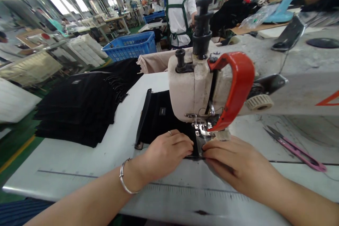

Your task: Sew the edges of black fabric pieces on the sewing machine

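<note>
A black fabric piece (156, 122) with a small dark label lies on the sewing table, its right part under the head of a sewing machine (182, 88). My left hand (169, 150), wearing a ring and a bracelet, presses on the fabric with its fingers curled together at the near edge. Close to the metal presser foot (201, 129), my right hand (233, 159) has thumb and fingers closed at the fabric's near right corner. Its fingertips hide what exactly they pinch. Above that hand curves the machine's red guard (242, 81).
A stack of black fabric pieces (76, 109) rests at the table's left. Pink-handled thread snips (299, 152) lie on the right. Beyond the table are a blue basket (129, 47) and a person in a white shirt (180, 10). A blue fan (286, 1) stands behind the machine.
</note>
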